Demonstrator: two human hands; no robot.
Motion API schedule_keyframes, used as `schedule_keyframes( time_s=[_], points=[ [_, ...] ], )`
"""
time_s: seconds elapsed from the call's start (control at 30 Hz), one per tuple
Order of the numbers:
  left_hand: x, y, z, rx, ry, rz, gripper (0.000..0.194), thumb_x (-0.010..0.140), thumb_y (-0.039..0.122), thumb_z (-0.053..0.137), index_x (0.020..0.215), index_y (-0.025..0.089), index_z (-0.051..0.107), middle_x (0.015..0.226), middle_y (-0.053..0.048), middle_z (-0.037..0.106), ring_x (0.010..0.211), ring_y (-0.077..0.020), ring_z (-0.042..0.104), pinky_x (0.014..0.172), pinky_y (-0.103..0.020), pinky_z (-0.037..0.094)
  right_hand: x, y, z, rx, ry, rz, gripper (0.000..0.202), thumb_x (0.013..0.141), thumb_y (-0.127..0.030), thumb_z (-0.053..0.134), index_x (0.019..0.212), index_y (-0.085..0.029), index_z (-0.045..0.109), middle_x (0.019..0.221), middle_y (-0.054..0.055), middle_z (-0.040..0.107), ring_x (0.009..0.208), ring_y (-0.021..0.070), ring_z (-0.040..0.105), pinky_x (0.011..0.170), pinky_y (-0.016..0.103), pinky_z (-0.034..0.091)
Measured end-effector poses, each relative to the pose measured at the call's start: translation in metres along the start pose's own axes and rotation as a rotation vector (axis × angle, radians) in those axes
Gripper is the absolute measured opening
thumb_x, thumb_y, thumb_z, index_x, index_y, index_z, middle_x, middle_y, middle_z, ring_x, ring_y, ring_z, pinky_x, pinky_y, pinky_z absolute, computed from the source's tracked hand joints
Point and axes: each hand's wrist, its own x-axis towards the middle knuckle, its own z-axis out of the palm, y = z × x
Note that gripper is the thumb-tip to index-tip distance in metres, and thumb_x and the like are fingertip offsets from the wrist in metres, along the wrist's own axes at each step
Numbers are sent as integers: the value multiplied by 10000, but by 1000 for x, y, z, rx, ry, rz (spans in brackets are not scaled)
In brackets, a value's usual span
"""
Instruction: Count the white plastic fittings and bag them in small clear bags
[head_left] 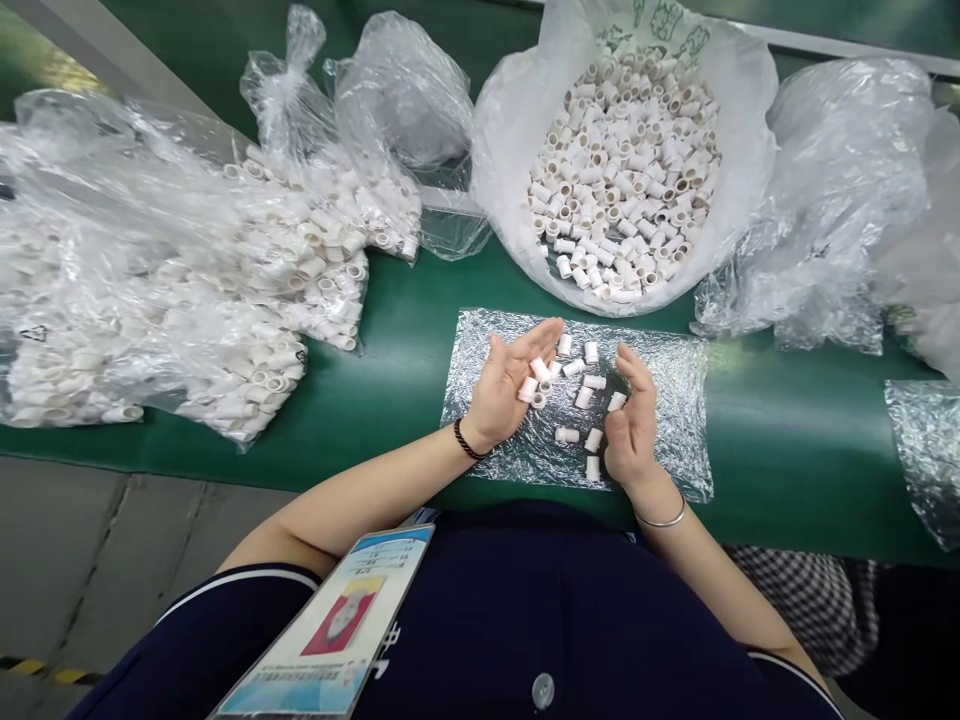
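Observation:
My left hand (501, 392) is palm up with its fingers stretched out over a clear crinkled plastic bag (469, 365). Several short white pipe fittings (528, 389) lie against its palm and fingers. Opposite it, my right hand (634, 425) stands on edge, palm inward, with thumb and fingers apart. One white fitting (616, 401) is close to its thumb and fingers; whether they touch is unclear. Between the hands, more loose fittings (584, 397) are scattered on the bag.
Beyond the bag, a white-lined round container (502, 150) holds many fittings. Filled clear bags (247, 370) crowd the left of the green table (405, 320). Crumpled plastic bags (840, 180) lie on the right, with another flat bag (930, 440) by the edge.

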Motion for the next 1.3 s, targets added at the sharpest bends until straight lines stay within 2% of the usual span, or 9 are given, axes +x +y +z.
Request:
schedule_keyframes(
  time_s=[0.1,0.17,0.27,0.53,0.67,0.8,0.97,1.1,1.3],
  points=[
    [0,-2,-3,131,-10,90,617,954,673,274,1266,284,638,1450,-2,528,1446,-205,341,1230,-388,208,-2,-9,-15,-110,-230,-82,825,884,-682,448,1527,-277,127,1596,152,150,1474,388,187,1136,654,265],
    [0,-2,-4,202,-9,134,624,942,687,297,1293,282,618,1471,-5,504,1458,-206,316,1235,-385,194,-8,-12,-24,-238,-359,-140,965,809,-718,559,1541,-319,73,1630,125,5,1487,432,73,1138,699,188],
    [0,-4,-5,248,-1,144,641,940,694,284,1323,283,592,1486,-8,486,1466,-210,297,1238,-397,177,-18,-9,-29,-388,-472,-170,1083,739,-727,646,1549,-341,39,1636,109,-94,1480,469,-3,1119,741,152],
    [-3,-7,-8,371,-64,136,602,960,649,286,1373,295,545,1516,-8,445,1471,-214,283,1244,-408,143,-6,-6,-5,-394,-384,-131,1015,835,-575,643,1555,-322,-26,1628,112,-140,1487,447,21,1114,712,263],
    [-7,-4,-7,469,-83,172,530,965,602,358,1336,296,582,1508,-12,453,1463,-228,294,1241,-415,135,4,-11,7,-350,-380,-168,951,885,-473,620,1555,-315,-35,1631,131,-66,1493,414,78,1120,682,298],
    [-10,-2,-5,476,-90,194,489,941,581,446,1306,300,611,1491,-16,472,1457,-244,296,1240,-420,117,11,-14,4,-316,-380,-194,825,935,-473,535,1560,-300,26,1631,132,26,1496,377,120,1138,643,309],
    [-12,-1,-4,530,-89,247,491,948,561,443,1339,298,582,1508,-19,450,1463,-245,278,1237,-415,118,58,4,-11,-410,-284,-126,655,979,-478,407,1545,-267,155,1621,131,99,1492,356,153,1149,612,305],
    [-12,1,-4,669,-100,289,521,985,545,336,1399,286,516,1533,-30,415,1459,-222,289,1225,-415,155,116,23,-6,-619,-244,48,678,957,-551,389,1502,-157,300,1596,206,164,1474,432,136,1134,666,237],
    [-12,2,-5,701,-83,243,517,991,525,329,1404,276,513,1535,-39,410,1458,-222,292,1224,-405,150,173,27,27,-784,-363,182,673,932,-620,380,1523,-314,278,1612,170,173,1434,504,164,995,798,225]
  ],
)
